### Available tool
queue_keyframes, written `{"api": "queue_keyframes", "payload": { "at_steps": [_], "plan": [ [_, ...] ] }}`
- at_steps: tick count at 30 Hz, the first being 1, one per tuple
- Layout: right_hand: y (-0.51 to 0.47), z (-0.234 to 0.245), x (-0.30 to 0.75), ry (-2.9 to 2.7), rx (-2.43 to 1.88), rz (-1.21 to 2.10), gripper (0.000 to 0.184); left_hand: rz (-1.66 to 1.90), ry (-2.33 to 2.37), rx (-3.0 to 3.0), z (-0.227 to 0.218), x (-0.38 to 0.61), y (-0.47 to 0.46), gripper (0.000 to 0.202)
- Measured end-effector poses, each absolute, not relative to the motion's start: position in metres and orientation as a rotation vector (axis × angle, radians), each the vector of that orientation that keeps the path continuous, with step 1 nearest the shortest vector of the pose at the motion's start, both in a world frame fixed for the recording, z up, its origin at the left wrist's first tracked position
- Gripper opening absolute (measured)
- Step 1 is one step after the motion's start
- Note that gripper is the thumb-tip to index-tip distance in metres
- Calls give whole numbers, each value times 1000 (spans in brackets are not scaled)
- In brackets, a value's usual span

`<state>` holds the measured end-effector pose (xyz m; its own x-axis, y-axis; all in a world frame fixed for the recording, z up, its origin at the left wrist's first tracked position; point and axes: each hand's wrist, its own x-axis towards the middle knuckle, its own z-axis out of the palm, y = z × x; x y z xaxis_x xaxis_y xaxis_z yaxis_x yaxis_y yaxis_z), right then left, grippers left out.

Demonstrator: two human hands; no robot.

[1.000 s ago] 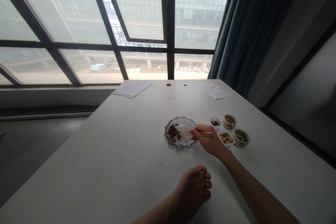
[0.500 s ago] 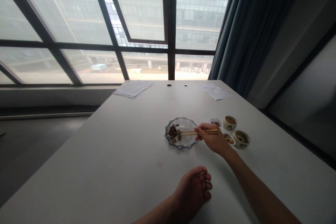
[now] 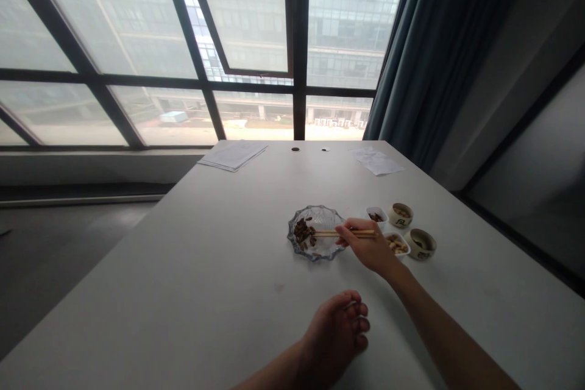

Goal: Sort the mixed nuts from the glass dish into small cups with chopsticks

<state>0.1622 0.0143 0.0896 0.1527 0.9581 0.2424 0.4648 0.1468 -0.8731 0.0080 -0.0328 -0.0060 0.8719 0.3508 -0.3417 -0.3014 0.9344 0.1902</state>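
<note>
My right hand [image 3: 365, 250] holds a pair of wooden chopsticks [image 3: 340, 234] level above a scalloped glass dish [image 3: 320, 253]. Their tips reach a heap of small dark brown pieces [image 3: 302, 231] in the dish, and I cannot tell if they grip one. My left hand [image 3: 333, 335] rests on the white table [image 3: 192, 292] near the front, fingers curled and holding nothing. Just right of my right hand sit a small white dish of pale nuts [image 3: 397, 245] and another of dark pieces [image 3: 377, 215].
Two small ceramic cups [image 3: 401, 215] [image 3: 420, 244] with food inside stand at the right. Loose papers [image 3: 233, 156] [image 3: 377, 161] lie at the table's far end, below a large window [image 3: 247, 24]. A dark curtain [image 3: 425, 42] hangs at the right.
My right hand has shifted slightly, and the chopsticks now lie more level, tips still over the heap. The white dishes show more clearly beside my hand. My left hand has barely moved.
</note>
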Motion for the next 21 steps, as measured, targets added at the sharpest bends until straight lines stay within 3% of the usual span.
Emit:
{"api": "queue_keyframes", "payload": {
  "at_steps": [21],
  "plan": [
    [11, 94, 162, -1617, -1416, 602, 26, 345, 351, 125, -11, 8, -33, 12]
  ]
}}
